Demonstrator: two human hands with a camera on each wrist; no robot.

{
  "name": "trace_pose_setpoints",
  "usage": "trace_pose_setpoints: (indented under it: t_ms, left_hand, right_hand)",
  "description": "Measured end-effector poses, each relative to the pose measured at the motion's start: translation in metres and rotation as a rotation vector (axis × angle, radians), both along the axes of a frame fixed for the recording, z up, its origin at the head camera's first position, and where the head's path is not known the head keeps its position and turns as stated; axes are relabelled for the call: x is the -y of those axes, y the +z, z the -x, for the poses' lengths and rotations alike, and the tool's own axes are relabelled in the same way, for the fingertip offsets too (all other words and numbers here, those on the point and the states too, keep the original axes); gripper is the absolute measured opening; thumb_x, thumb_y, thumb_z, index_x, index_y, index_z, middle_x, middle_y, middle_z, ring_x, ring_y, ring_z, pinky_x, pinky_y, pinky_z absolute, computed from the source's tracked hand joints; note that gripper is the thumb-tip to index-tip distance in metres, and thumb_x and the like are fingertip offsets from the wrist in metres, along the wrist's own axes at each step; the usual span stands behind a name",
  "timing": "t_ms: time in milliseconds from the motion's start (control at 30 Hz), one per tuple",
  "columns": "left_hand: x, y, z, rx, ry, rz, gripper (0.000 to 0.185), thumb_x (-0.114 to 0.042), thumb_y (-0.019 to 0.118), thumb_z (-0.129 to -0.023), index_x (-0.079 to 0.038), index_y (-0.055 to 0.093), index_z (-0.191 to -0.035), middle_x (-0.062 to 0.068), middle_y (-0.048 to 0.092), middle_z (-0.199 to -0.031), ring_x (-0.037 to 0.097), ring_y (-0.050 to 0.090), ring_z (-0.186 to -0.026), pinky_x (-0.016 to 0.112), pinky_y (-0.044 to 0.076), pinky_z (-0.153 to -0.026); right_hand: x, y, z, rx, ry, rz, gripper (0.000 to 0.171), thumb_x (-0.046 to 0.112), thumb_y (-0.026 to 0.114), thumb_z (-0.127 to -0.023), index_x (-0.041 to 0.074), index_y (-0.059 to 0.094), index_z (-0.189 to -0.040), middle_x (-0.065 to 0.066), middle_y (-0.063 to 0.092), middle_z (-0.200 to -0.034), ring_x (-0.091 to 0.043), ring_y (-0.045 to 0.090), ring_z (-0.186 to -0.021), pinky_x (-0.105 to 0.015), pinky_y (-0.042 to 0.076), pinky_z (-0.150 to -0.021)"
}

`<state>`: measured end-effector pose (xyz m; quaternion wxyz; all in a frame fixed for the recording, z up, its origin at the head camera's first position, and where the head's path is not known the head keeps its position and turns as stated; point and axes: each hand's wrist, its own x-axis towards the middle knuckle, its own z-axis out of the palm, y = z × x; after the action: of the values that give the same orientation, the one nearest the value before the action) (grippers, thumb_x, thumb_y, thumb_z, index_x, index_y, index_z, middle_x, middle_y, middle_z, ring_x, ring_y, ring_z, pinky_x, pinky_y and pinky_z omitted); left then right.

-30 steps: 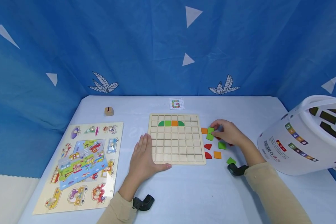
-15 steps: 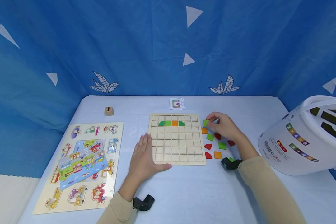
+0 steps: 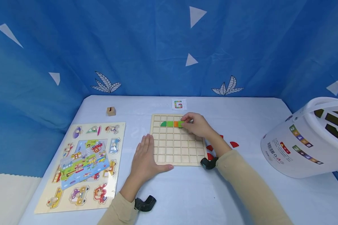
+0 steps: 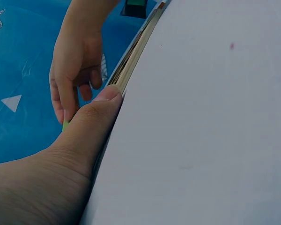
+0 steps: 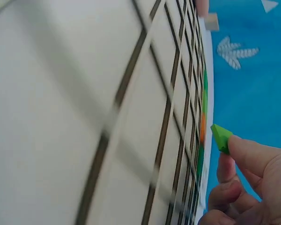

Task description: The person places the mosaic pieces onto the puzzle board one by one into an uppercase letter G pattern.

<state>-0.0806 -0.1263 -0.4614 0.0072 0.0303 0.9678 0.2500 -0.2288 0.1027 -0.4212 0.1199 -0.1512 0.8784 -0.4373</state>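
A wooden grid board (image 3: 178,150) lies flat on the white table. Its second row holds a dark green quarter piece (image 3: 163,124), a green square (image 3: 170,124) and an orange square (image 3: 176,124). My right hand (image 3: 195,124) hovers over that row and pinches a light green square tile (image 3: 181,124) (image 5: 221,137) at its right end. My left hand (image 3: 144,157) rests flat on the table against the board's left edge, thumb (image 4: 99,108) along the front edge. Red pieces (image 3: 234,144) lie right of the board, partly hidden by my right arm.
A vehicle peg puzzle (image 3: 83,164) lies at the left. A small wooden cube (image 3: 111,111) and a pattern card (image 3: 178,104) sit near the back. A large white bucket (image 3: 309,140) stands at the right. Blue curtains enclose the table.
My right hand lifted a green tile from the loose pieces right of the board and carried it left over the board's second row. The left hand stayed put.
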Motion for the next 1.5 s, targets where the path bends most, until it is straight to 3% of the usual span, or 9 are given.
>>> trace_pose_setpoints:
  t_ms: [133, 500, 1100, 1500]
  left_hand:
    - [0.0, 0.001, 0.0, 0.015, -0.004, 0.009, 0.146, -0.083, 0.074, -0.058, -0.002, 0.006, -0.159, 0.014, 0.005, -0.168, 0.028, 0.0, -0.157, 0.049, 0.011, -0.126]
    - [0.001, -0.001, 0.0, 0.008, -0.003, 0.024, 0.145, -0.084, 0.071, -0.058, -0.002, 0.008, -0.159, 0.014, 0.007, -0.168, 0.028, 0.002, -0.157, 0.048, 0.013, -0.126]
    - [0.001, 0.002, 0.0, 0.03, -0.01, 0.024, 0.144, -0.083, 0.072, -0.06, -0.002, 0.006, -0.159, 0.013, 0.006, -0.168, 0.027, 0.0, -0.157, 0.048, 0.01, -0.126]
    - [0.001, 0.003, 0.0, 0.03, -0.015, 0.017, 0.143, -0.083, 0.072, -0.061, -0.001, 0.006, -0.158, 0.014, 0.006, -0.168, 0.028, 0.001, -0.157, 0.048, 0.011, -0.126]
  right_hand:
    - [0.018, -0.003, -0.001, -0.008, 0.027, 0.024, 0.015, 0.022, 0.067, -0.095, 0.015, 0.068, -0.108, -0.003, 0.066, -0.1, -0.021, 0.059, -0.095, -0.034, 0.048, -0.079]
    - [0.052, -0.008, -0.01, -0.042, 0.044, 0.026, 0.013, 0.022, 0.07, -0.093, 0.016, 0.069, -0.105, 0.001, 0.068, -0.094, -0.017, 0.061, -0.088, -0.032, 0.05, -0.079]
    - [0.07, -0.009, -0.014, -0.162, 0.095, -0.2, 0.009, 0.028, 0.069, -0.094, 0.02, 0.07, -0.098, 0.005, 0.062, -0.087, -0.013, 0.056, -0.079, -0.029, 0.048, -0.072]
    - [0.066, 0.001, -0.02, -0.228, 0.165, -0.309, 0.016, 0.026, 0.072, -0.092, 0.017, 0.076, -0.105, 0.003, 0.067, -0.099, -0.011, 0.06, -0.085, -0.029, 0.052, -0.077]
